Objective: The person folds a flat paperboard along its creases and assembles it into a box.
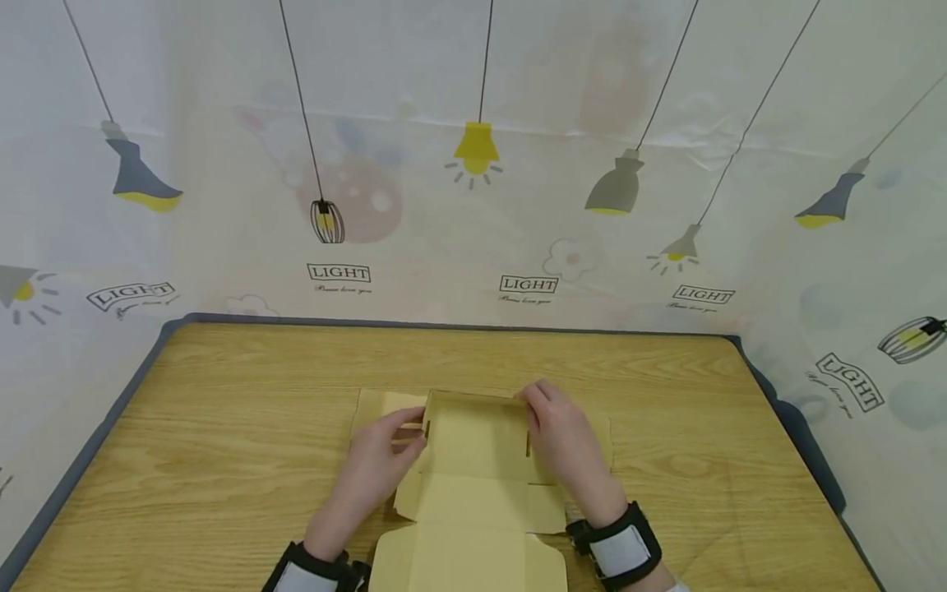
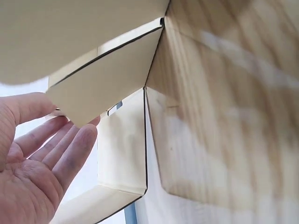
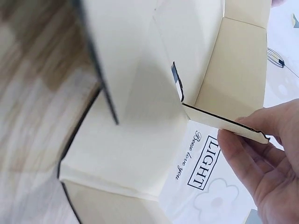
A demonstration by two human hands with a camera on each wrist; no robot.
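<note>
L hand (image 1: 379, 452), R hand (image 1: 565, 440) pinching cardbd box (image 1: 473, 497); backdrop (image 1: 414, 189) reads "LIGHT".

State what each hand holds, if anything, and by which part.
The right hand pinches the part-folded cardboard box by a far right flap; the left hand touches a left flap, its grip unclear.

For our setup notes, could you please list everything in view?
table: one, yellow-brown wood, across the foreground
edging: one, grey-blue, along the table's back and sides
backdrop: one, whitish with faint shapes, around the table
printed lamps: eight in the head view, mostly grey, blue and yellow, on the backdrop
LIGHT labels: five there, black, on the backdrop
cardboard: one, tan, partly folded, on the table
wristbands: two, black with pale patches, one per wrist
left hand: one, bare, holding the cardboard's left side
right hand: one, bare, pinching its far right corner
</note>
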